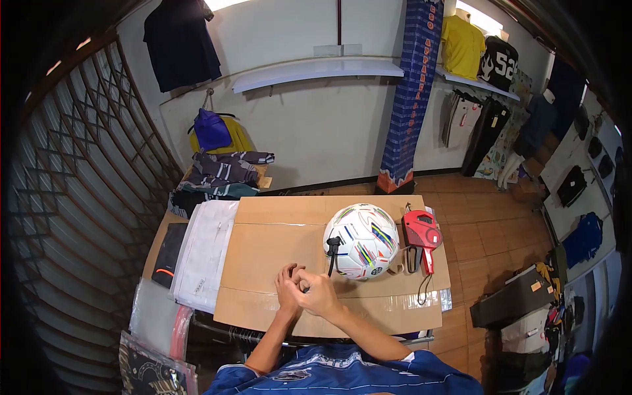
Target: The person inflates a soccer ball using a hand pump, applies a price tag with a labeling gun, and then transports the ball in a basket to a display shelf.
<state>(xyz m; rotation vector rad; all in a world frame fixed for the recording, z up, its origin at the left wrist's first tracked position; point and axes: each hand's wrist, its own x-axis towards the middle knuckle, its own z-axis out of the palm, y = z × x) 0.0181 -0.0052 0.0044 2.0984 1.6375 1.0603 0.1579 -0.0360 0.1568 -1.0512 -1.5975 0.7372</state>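
Note:
Over the front part of a cardboard sheet [263,263], my left hand [288,284] and my right hand [320,295] are pressed together with fingers curled. A small dark bit shows between them, but I cannot tell what it is. Just beyond my right hand sits a white football [361,227] with coloured stripes. Against its near left side is a black hose-like piece [333,247], whose lower end hangs down close to my right hand.
Right of the ball lies a red price-label gun [422,232] with a dark cord loop [423,289]. White plastic packets [205,253] lie along the table's left side, with folded clothes [224,172] behind. A blue pillar [411,92] stands beyond the table.

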